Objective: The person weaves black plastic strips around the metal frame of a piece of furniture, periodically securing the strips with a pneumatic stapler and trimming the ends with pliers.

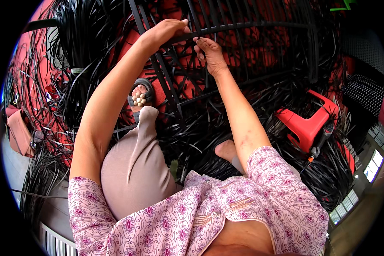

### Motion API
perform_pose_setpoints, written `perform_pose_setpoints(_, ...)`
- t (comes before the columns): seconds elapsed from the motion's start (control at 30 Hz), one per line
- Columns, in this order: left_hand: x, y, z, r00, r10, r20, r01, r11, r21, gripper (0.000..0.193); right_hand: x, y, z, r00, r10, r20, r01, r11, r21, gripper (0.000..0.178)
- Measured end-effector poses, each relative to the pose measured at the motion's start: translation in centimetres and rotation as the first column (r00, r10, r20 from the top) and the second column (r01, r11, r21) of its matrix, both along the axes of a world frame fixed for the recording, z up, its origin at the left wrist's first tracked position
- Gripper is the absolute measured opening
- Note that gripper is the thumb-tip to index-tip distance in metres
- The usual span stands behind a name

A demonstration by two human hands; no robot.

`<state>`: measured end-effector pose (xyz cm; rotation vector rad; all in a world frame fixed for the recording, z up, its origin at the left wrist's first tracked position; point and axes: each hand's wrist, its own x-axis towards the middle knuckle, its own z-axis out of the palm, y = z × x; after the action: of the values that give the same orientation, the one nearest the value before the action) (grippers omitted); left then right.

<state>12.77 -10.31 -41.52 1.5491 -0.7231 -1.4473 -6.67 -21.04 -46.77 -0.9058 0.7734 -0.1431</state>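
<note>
In front of me a black frame (243, 25) leans with flat black strips (217, 13) running across its upper part. My left hand (171, 29) bends over the frame's curved rail, its fingers closed near the strips; what lies between them is hidden. Just below the same rail, my right hand (210, 52) pinches the end of a thin black strip (199, 37) between thumb and fingers. The two hands are a short way apart, with the rail passing between them.
Loose black strips (209, 136) cover much of the red floor covering (155, 91). A large tied bundle (83, 34) hangs at the upper left. To the right lie a red plastic stool (305, 121) and a dark hand tool (322, 138). My sandalled foot (140, 97) is beside the frame.
</note>
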Motion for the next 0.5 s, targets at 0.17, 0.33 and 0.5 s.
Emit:
perform_pose_setpoints(0.17, -0.8, -2.6, 2.0, 0.996, -0.081, -0.029, 0.086, 0.912, 0.401, 0.045, 2.1, -2.7, -2.6, 0.996, 0.086, -0.03, -0.089, 0.985, -0.147, 0.021)
perform_pose_setpoints(0.33, -0.4, -4.0, -0.1, 0.98, 0.044, -0.193, 0.035, 0.921, 0.389, 0.032, 4.1, -4.6, -1.8, 0.984, 0.171, -0.057, -0.18, 0.942, -0.285, 0.022)
perform_pose_setpoints(0.5, -0.4, -4.6, -1.6, 0.975, 0.197, -0.106, -0.154, 0.934, 0.323, 0.021, 4.8, -5.6, -5.4, 0.991, 0.13, 0.006, -0.097, 0.767, -0.634, 0.027)
